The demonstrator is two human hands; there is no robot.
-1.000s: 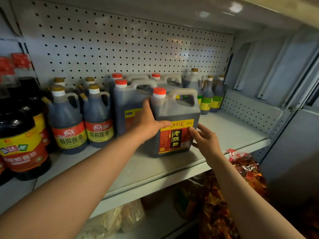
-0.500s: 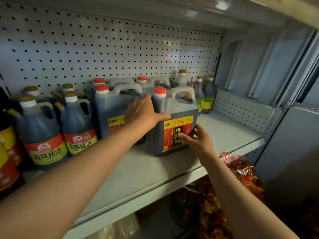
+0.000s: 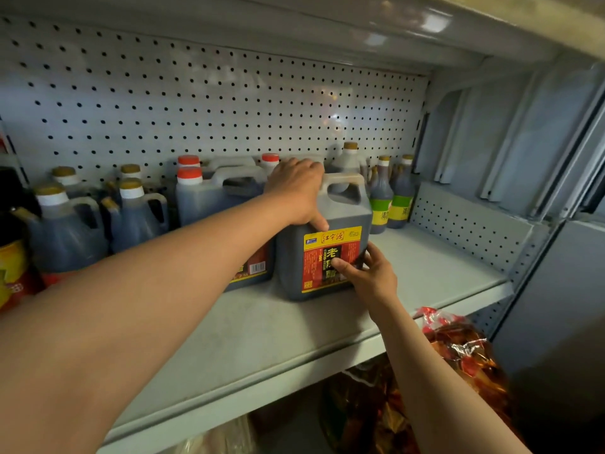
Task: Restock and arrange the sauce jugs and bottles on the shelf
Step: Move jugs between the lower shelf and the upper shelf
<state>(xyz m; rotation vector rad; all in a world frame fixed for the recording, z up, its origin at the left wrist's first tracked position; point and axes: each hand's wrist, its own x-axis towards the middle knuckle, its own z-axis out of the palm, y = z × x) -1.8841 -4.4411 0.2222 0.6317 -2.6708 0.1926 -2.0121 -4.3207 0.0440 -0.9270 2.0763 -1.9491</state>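
A square dark vinegar jug [image 3: 347, 217] with a red and yellow label stands on the grey shelf [image 3: 278, 335], beside a matching jug [image 3: 212, 198] on its left. My left hand [image 3: 294, 188] grips the jug's top left shoulder and hides its cap. My right hand [image 3: 370, 273] touches the jug's lower right corner, thumb on the label and fingers round the side. More red-capped jugs [image 3: 188, 160] stand behind.
Round soy sauce jugs [image 3: 137, 214] with gold caps fill the shelf's left part. Slim green-labelled bottles [image 3: 381, 204] stand at the back right against the pegboard [image 3: 229, 103]. Red-wrapped bags [image 3: 458, 352] lie on the level below. An upper shelf [image 3: 393, 24] hangs overhead.
My left hand climbed from the jug's left side onto its top, covering the cap. The jug now stands closer to the neighbouring jug. My right hand stays at the lower right corner.
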